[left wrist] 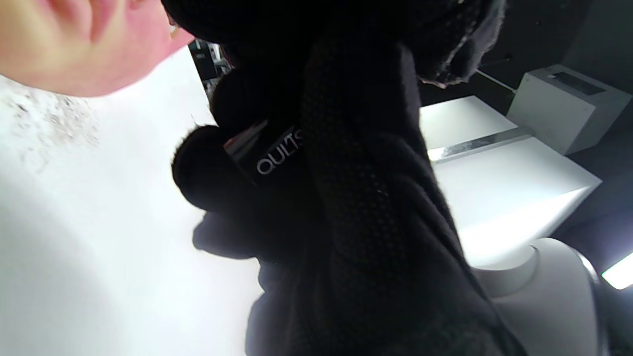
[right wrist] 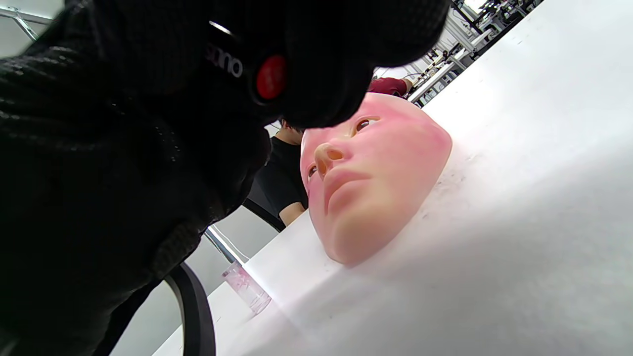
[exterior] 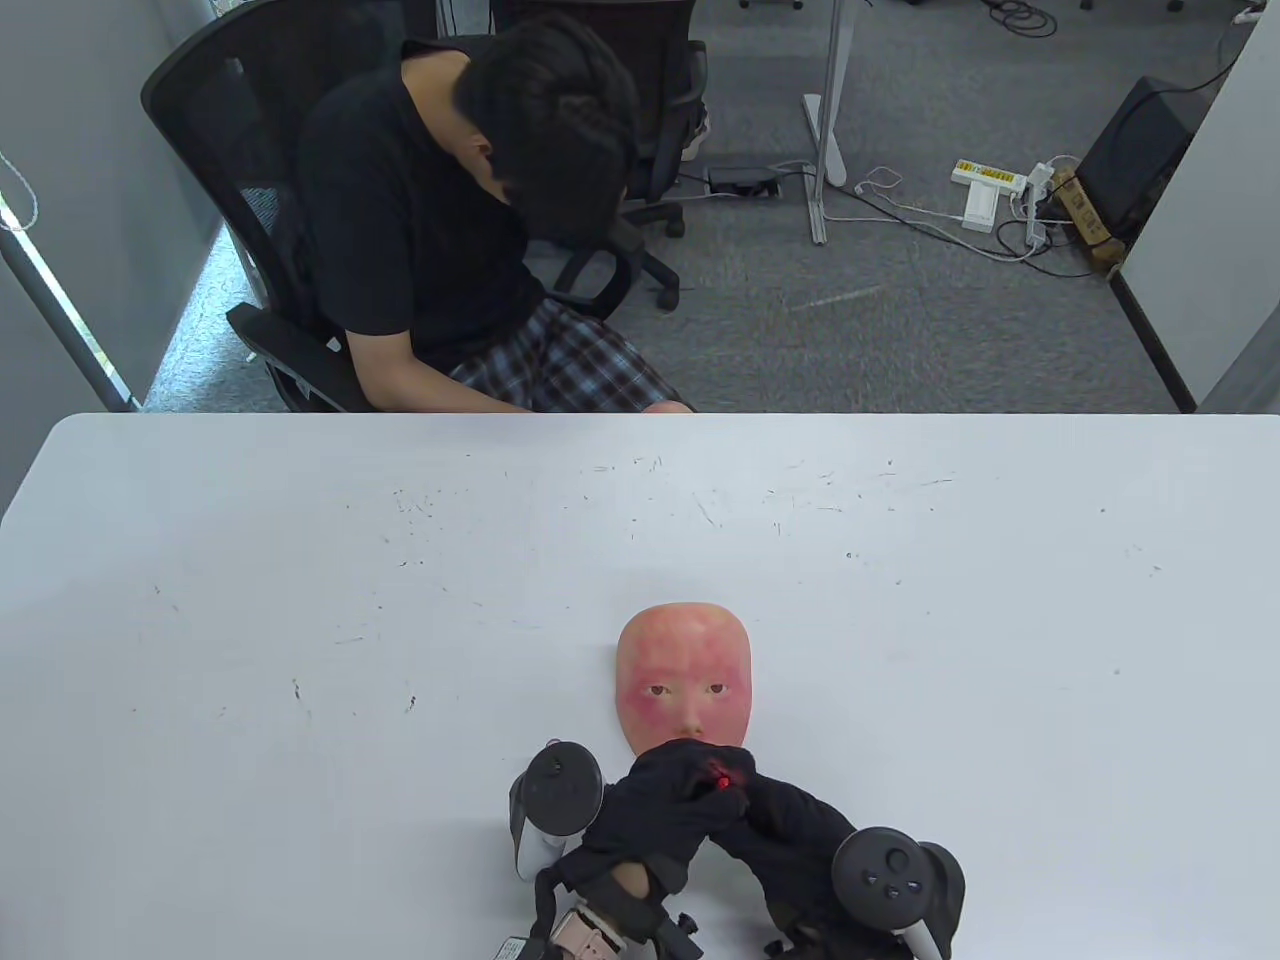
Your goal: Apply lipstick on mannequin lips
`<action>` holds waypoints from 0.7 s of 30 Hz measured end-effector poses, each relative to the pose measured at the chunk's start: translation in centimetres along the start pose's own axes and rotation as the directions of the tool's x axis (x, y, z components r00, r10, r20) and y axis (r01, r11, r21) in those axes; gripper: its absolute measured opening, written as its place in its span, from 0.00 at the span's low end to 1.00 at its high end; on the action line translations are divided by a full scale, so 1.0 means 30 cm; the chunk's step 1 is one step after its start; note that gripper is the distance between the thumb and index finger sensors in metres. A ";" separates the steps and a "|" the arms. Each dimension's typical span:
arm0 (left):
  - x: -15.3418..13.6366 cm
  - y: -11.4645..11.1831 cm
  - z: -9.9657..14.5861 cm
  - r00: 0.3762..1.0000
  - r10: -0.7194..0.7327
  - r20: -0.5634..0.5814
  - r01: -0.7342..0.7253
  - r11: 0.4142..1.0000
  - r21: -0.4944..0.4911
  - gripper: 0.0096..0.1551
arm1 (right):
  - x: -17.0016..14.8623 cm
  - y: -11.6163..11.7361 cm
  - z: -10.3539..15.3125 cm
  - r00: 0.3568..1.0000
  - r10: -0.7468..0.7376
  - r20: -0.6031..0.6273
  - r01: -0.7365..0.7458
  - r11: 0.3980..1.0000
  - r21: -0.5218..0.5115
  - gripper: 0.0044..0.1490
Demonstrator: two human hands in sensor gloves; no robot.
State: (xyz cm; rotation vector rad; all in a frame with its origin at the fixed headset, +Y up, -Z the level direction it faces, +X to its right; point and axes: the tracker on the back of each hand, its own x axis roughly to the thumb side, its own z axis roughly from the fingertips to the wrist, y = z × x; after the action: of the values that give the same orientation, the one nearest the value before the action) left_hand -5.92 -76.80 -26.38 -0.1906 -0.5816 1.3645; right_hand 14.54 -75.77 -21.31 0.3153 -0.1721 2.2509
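Note:
A pink mannequin face mask [exterior: 683,670] lies face up on the white table [exterior: 300,600]. My left hand [exterior: 685,770] and right hand [exterior: 748,792], both in black gloves, meet over its chin and hide the mouth in the table view. Together they grip a black lipstick [exterior: 720,779] with its red tip showing. The left wrist view shows its lettered black tube [left wrist: 269,155] between gloved fingers, with the mask [left wrist: 74,44] just beyond. The right wrist view shows the red tip [right wrist: 271,76] held above the mask [right wrist: 385,198], whose lips [right wrist: 346,180] look pale pink.
A person in black [exterior: 430,220] sits in a chair at the table's far edge. A small clear cup [right wrist: 247,291] stands on the table, seen in the right wrist view. White boxes [left wrist: 564,104] show in the left wrist view.

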 end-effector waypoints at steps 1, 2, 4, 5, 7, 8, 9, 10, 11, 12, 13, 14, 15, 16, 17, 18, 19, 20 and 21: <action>0.006 -0.001 -0.002 1.000 -0.009 0.017 0.010 1.000 -0.016 0.29 | -0.004 -0.002 0.000 1.000 -0.006 0.000 0.006 1.000 0.000 0.33; 0.010 -0.001 -0.003 0.999 -0.028 0.026 0.029 0.999 -0.025 0.29 | -0.008 -0.003 -0.001 1.000 -0.012 0.000 0.012 1.000 0.000 0.33; 0.015 -0.005 -0.005 0.993 -0.109 0.037 0.111 0.992 -0.059 0.29 | -0.018 0.002 -0.005 0.999 -0.034 -0.005 0.034 0.999 0.010 0.33; 0.012 -0.008 -0.003 0.991 -0.128 0.030 0.130 0.990 -0.064 0.30 | -0.020 0.005 -0.006 0.999 -0.037 -0.008 0.037 0.999 0.010 0.33; 0.003 -0.011 0.001 0.994 -0.109 0.005 0.109 0.993 -0.036 0.32 | -0.024 0.006 -0.006 0.999 -0.037 -0.011 0.037 0.999 0.006 0.33; -0.006 -0.018 0.001 0.996 -0.084 -0.024 0.083 0.996 -0.028 0.33 | -0.024 0.007 -0.005 0.999 -0.043 -0.013 0.044 0.999 0.006 0.33; -0.012 -0.019 0.004 0.999 -0.039 -0.035 0.038 0.999 -0.016 0.31 | -0.023 0.007 -0.001 1.000 -0.024 -0.018 0.024 1.000 0.002 0.33; -0.014 -0.016 0.004 0.999 -0.010 -0.031 0.010 1.000 0.002 0.30 | -0.022 0.008 -0.001 1.000 -0.011 -0.005 0.011 1.000 0.005 0.33; -0.013 -0.009 0.005 1.000 -0.006 -0.030 0.007 1.000 0.018 0.29 | -0.018 0.009 -0.001 1.000 -0.013 -0.004 0.013 1.000 0.006 0.33; -0.012 -0.001 0.005 0.999 -0.027 -0.021 0.027 0.999 0.021 0.29 | -0.011 0.010 -0.001 1.000 -0.024 -0.006 0.024 1.000 0.005 0.33; -0.010 0.002 0.005 0.999 -0.041 -0.011 0.041 0.999 0.020 0.28 | -0.008 0.010 0.000 1.000 -0.025 -0.009 0.025 1.000 0.002 0.33; -0.010 0.003 0.004 0.999 -0.046 -0.008 0.046 0.999 0.015 0.28 | -0.007 0.008 0.001 1.000 -0.025 -0.008 0.025 1.000 0.000 0.33; -0.012 -0.001 0.004 0.999 -0.035 -0.007 0.035 0.999 0.008 0.29 | -0.006 0.006 0.003 1.000 -0.028 -0.010 0.027 1.000 -0.001 0.33; -0.016 -0.007 0.004 1.000 0.001 -0.006 -0.001 1.000 0.000 0.29 | -0.007 0.003 0.004 0.999 -0.031 -0.011 0.031 1.000 -0.002 0.33; -0.019 -0.011 0.004 0.999 0.032 -0.006 -0.032 0.999 -0.004 0.29 | -0.009 0.001 0.003 0.999 -0.032 -0.012 0.032 0.999 -0.002 0.33; -0.019 -0.012 0.003 0.999 0.048 0.000 -0.048 0.999 -0.012 0.29 | -0.009 0.000 0.003 0.999 -0.031 -0.011 0.031 1.000 0.000 0.33; -0.019 -0.010 0.002 0.999 0.052 0.009 -0.052 0.998 -0.028 0.29 | -0.010 -0.002 0.003 1.000 -0.030 -0.006 0.030 1.000 0.003 0.33; -0.018 -0.007 0.001 0.999 0.048 0.015 -0.048 0.998 -0.042 0.29 | -0.011 -0.005 0.004 1.000 -0.030 0.000 0.030 1.000 0.008 0.33; -0.016 0.002 -0.002 0.999 0.045 0.018 -0.044 0.997 -0.069 0.29 | -0.009 -0.006 0.003 0.999 -0.032 0.012 0.032 0.999 0.016 0.33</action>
State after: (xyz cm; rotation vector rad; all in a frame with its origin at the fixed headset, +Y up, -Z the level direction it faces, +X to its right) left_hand -5.98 -77.24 -26.58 -0.2470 -0.6440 1.3919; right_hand 14.86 -75.87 -21.29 0.3382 -0.1552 2.2200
